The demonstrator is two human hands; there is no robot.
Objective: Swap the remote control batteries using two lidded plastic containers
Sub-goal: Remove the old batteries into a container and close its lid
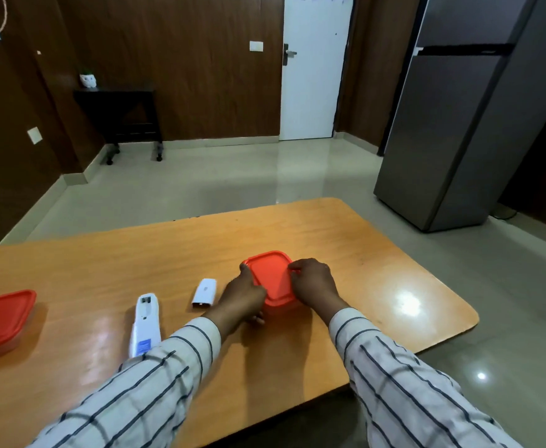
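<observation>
Remote control (145, 321) lying face down on table (378, 253), battery bay open at far end, well left of the lidded container (273, 281) under both hands. Whether cells sit in the bay: too small to tell.

Largest first. Table wide and bare beyond the container. Container near table centre, orange lid seated. Second container (1, 320), also lidded, far left of the first, at picture edge. Remote between the two, nearer the first. Battery cover (204, 293) just left of the container, close beside left hand (244, 297).

Left grip clamped on the container's left edge, fingers curled at the near side. Right hand (313, 281) on right edge, fingertips hooked at lid rim; grip closed on lid.

Step judged: lid coming off or being pressed on, cannot tell which. If opening, better to hold base down with left, peel one corner upward with right.

Obstructions: battery cover near left wrist, liable to be knocked.
</observation>
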